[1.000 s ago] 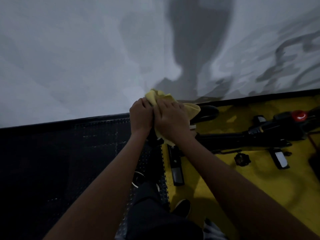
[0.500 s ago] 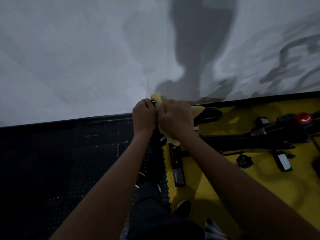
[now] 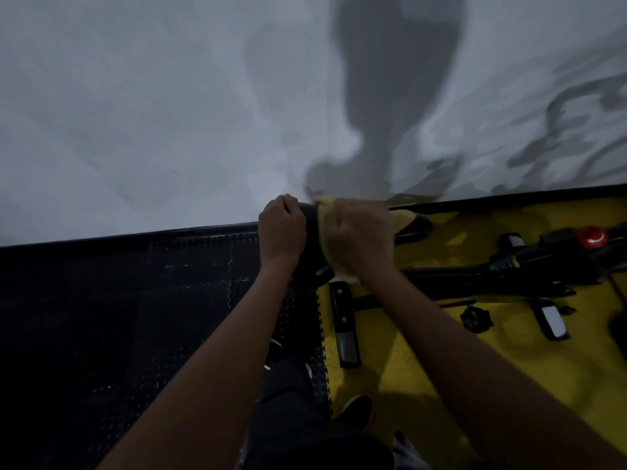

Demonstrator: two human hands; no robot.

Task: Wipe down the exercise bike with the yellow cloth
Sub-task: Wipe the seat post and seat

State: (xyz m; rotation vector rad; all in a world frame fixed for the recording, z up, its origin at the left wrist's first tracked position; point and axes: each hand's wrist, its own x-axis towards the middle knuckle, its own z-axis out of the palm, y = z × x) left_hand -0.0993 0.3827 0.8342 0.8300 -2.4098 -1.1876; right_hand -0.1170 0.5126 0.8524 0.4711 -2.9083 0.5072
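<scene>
A black exercise bike stands below me, its frame running to the right over a yellow floor mat. Its black saddle is at the centre of the view. My left hand is closed around the saddle's left end. My right hand presses the yellow cloth onto the top of the saddle, fingers curled over it. Most of the cloth is hidden under that hand; one corner sticks out to the right, and an edge shows beside the saddle.
A grey wall rises close behind the bike, carrying my shadow. Dark studded floor tiles lie to the left, the yellow mat to the right. A red knob sits on the frame; a pedal and my feet show below.
My right hand has slid the cloth to the right along the saddle, away from my left hand, uncovering a black strip of saddle between them. The cloth's raised top corner has flattened.
</scene>
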